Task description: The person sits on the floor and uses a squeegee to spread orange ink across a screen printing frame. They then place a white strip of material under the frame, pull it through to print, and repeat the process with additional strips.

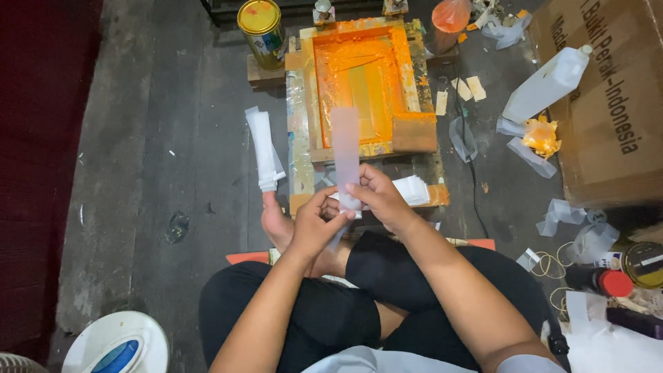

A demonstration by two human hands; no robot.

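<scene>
I sit cross-legged on a dark floor. My left hand (314,221) and my right hand (376,195) both pinch the lower end of a long translucent plastic strip (345,148), which stands upright between them. Right in front lies a wooden screen-printing frame (414,131) smeared with orange ink. A stack of white strips (264,148) lies to the frame's left, and another small pile (412,188) lies just beyond my right hand.
A yellow-lidded paint can (261,24) stands at the back left. A cardboard box (608,110) with a white plastic bottle (545,84) against it sits on the right. Cans, rubber bands and plastic scraps lie at the lower right. A white fan base (117,342) is at lower left.
</scene>
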